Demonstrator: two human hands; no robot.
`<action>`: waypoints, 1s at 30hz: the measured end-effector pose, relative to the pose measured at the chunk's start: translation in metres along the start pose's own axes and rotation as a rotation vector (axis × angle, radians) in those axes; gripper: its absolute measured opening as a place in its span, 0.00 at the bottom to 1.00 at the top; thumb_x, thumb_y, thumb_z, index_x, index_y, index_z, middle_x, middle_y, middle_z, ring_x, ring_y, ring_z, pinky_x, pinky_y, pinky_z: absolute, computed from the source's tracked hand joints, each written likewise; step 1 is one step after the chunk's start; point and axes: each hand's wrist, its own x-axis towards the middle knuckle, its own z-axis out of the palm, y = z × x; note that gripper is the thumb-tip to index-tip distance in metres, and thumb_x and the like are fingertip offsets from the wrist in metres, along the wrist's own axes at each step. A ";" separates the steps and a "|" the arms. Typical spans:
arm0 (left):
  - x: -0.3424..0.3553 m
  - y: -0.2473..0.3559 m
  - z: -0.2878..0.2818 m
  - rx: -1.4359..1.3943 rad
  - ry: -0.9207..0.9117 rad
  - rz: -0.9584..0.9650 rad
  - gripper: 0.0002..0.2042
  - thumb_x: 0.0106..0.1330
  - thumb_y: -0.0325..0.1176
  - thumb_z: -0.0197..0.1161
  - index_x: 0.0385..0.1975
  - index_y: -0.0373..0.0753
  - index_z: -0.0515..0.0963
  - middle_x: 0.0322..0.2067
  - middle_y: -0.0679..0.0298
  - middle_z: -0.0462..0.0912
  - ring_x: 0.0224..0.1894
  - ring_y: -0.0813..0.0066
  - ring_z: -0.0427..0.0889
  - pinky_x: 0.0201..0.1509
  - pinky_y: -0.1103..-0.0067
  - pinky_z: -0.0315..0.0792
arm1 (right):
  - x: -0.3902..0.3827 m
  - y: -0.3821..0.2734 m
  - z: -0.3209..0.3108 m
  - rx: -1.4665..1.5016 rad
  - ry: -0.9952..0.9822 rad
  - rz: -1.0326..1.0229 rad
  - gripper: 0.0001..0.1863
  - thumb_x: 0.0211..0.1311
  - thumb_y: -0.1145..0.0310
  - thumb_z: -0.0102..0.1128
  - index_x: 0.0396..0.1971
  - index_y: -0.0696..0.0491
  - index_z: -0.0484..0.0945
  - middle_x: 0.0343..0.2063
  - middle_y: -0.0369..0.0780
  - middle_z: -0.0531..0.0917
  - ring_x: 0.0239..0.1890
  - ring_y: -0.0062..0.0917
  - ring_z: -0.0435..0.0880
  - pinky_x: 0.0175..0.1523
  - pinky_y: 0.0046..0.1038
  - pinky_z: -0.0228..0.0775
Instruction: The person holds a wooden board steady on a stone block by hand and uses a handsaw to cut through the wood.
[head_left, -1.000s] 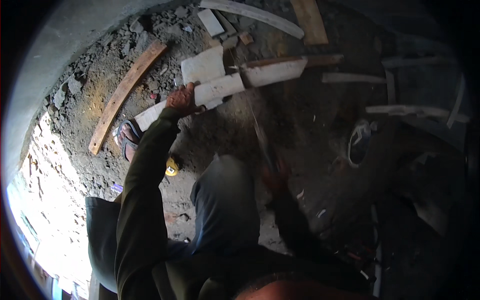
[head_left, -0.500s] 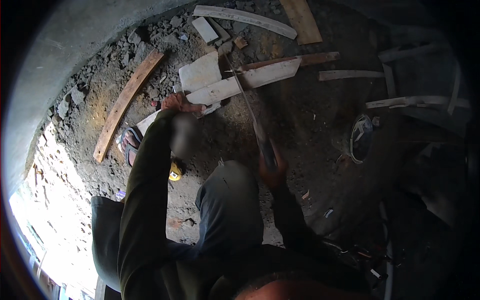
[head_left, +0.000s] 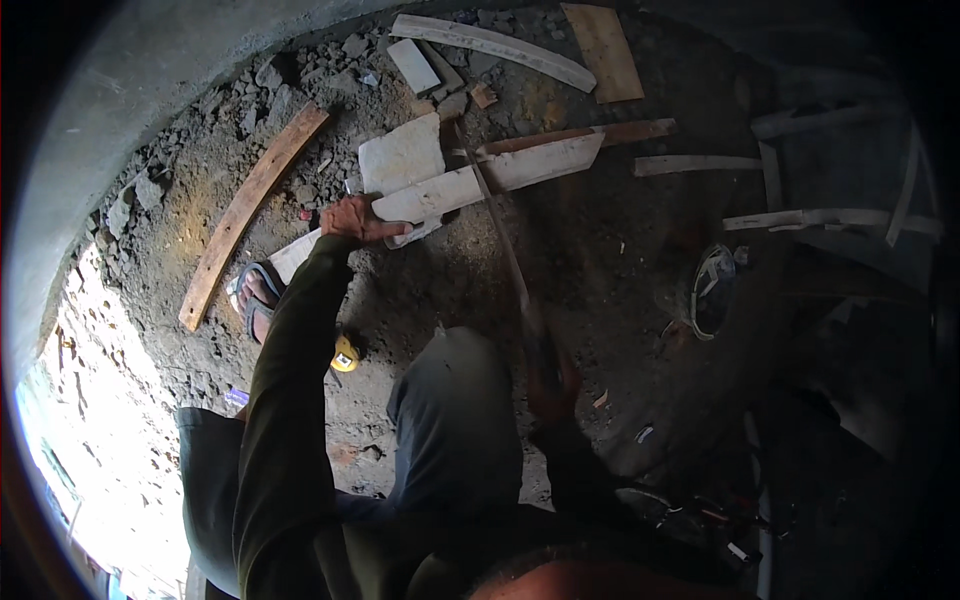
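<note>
A pale, white-coated wooden plank (head_left: 545, 166) lies slantwise across a light slab (head_left: 402, 158) on the dirt. My left hand (head_left: 352, 219) grips the plank left of the slab's near edge, thumb stretched along it. In my right hand (head_left: 556, 392) is the dark handle of a handsaw (head_left: 508, 250), partly lost in shadow. The saw's blade crosses the plank to the right of the slab. Beside the plank's near left end (head_left: 294, 256) is a sandalled foot (head_left: 258, 296). How deep the blade sits in the wood cannot be made out.
A brown board (head_left: 252, 215) lies to the left, and a yellow tape measure (head_left: 345, 354) near my left forearm. Rubble (head_left: 280, 72) lines the concrete wall. A long white strip (head_left: 500, 44) and a short board (head_left: 605, 55) lie at the back. A round container (head_left: 712, 290) stands right.
My right hand has drawn the handsaw back toward me and slightly right, its blade still across the plank. My left hand keeps its grip on the plank.
</note>
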 end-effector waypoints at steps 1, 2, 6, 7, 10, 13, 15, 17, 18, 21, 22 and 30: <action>0.005 0.006 0.002 -0.024 -0.007 0.018 0.44 0.34 0.71 0.63 0.49 0.43 0.76 0.39 0.53 0.82 0.44 0.57 0.81 0.48 0.68 0.73 | 0.012 -0.004 -0.001 0.050 0.005 0.066 0.25 0.55 0.73 0.57 0.55 0.60 0.69 0.46 0.50 0.78 0.50 0.31 0.77 0.53 0.30 0.68; 0.010 0.011 0.003 -0.048 -0.013 0.033 0.45 0.32 0.73 0.62 0.49 0.44 0.77 0.40 0.53 0.82 0.45 0.58 0.81 0.48 0.68 0.73 | 0.023 -0.008 -0.002 0.103 0.010 0.131 0.25 0.55 0.73 0.57 0.55 0.60 0.69 0.47 0.50 0.78 0.52 0.31 0.77 0.53 0.31 0.67; 0.009 0.021 0.001 0.004 -0.064 0.008 0.45 0.33 0.73 0.61 0.48 0.43 0.77 0.39 0.53 0.82 0.44 0.58 0.81 0.48 0.68 0.73 | 0.028 0.011 -0.001 -0.190 -0.002 -0.043 0.24 0.55 0.73 0.58 0.53 0.60 0.70 0.46 0.50 0.79 0.49 0.31 0.78 0.52 0.31 0.68; 0.002 0.013 -0.007 -0.009 -0.080 -0.009 0.45 0.33 0.73 0.61 0.48 0.43 0.77 0.38 0.52 0.82 0.44 0.58 0.81 0.48 0.67 0.73 | -0.001 0.011 -0.005 -0.199 0.003 -0.085 0.24 0.55 0.73 0.58 0.53 0.60 0.70 0.44 0.50 0.79 0.48 0.31 0.79 0.51 0.31 0.69; 0.002 0.012 -0.003 0.021 -0.041 -0.042 0.44 0.33 0.73 0.62 0.46 0.42 0.78 0.38 0.51 0.82 0.43 0.58 0.81 0.48 0.68 0.73 | -0.038 0.000 -0.016 0.297 0.097 0.190 0.23 0.54 0.73 0.59 0.52 0.60 0.71 0.43 0.49 0.81 0.45 0.32 0.81 0.48 0.31 0.71; 0.010 0.026 -0.004 -0.064 -0.006 0.027 0.44 0.33 0.73 0.61 0.44 0.41 0.79 0.37 0.51 0.82 0.43 0.58 0.81 0.48 0.69 0.73 | 0.029 0.015 0.000 0.516 0.134 0.348 0.23 0.55 0.73 0.59 0.52 0.60 0.71 0.43 0.48 0.80 0.46 0.31 0.80 0.49 0.30 0.71; 0.007 0.029 -0.011 -0.078 -0.023 0.026 0.44 0.33 0.74 0.61 0.43 0.41 0.80 0.37 0.51 0.82 0.43 0.58 0.81 0.48 0.70 0.73 | 0.061 -0.013 0.009 -0.055 0.010 0.130 0.23 0.56 0.72 0.59 0.53 0.60 0.71 0.43 0.49 0.80 0.47 0.31 0.80 0.50 0.30 0.71; 0.004 0.027 -0.016 -0.027 -0.074 -0.024 0.44 0.33 0.75 0.60 0.42 0.41 0.80 0.37 0.52 0.82 0.43 0.59 0.81 0.48 0.70 0.73 | 0.025 0.003 0.002 -0.025 -0.022 0.191 0.24 0.55 0.71 0.59 0.53 0.60 0.70 0.43 0.49 0.80 0.47 0.31 0.80 0.50 0.29 0.71; 0.008 -0.002 0.003 0.009 0.015 -0.014 0.45 0.32 0.75 0.60 0.43 0.41 0.80 0.37 0.52 0.82 0.43 0.59 0.82 0.48 0.70 0.73 | -0.007 -0.008 -0.004 -0.057 0.008 0.068 0.24 0.55 0.71 0.59 0.53 0.60 0.70 0.42 0.50 0.81 0.45 0.31 0.81 0.49 0.30 0.71; 0.002 0.015 0.000 0.122 -0.007 -0.082 0.45 0.32 0.75 0.61 0.43 0.40 0.80 0.37 0.52 0.82 0.43 0.58 0.82 0.48 0.70 0.73 | -0.021 -0.030 -0.024 -0.267 0.022 -0.190 0.26 0.53 0.72 0.58 0.54 0.60 0.69 0.38 0.51 0.81 0.42 0.34 0.82 0.44 0.31 0.73; 0.004 0.012 -0.009 0.095 0.005 -0.070 0.45 0.32 0.75 0.61 0.43 0.40 0.80 0.37 0.52 0.82 0.43 0.58 0.82 0.48 0.69 0.73 | -0.001 -0.027 -0.014 -0.227 -0.004 -0.117 0.26 0.54 0.72 0.57 0.55 0.60 0.69 0.40 0.51 0.80 0.44 0.34 0.81 0.47 0.30 0.71; -0.003 0.020 -0.017 0.047 -0.021 -0.063 0.45 0.32 0.72 0.63 0.47 0.41 0.78 0.39 0.52 0.82 0.43 0.58 0.81 0.49 0.68 0.72 | -0.018 -0.033 -0.020 -0.078 0.078 -0.157 0.23 0.58 0.73 0.55 0.55 0.59 0.70 0.42 0.47 0.81 0.45 0.30 0.80 0.47 0.31 0.71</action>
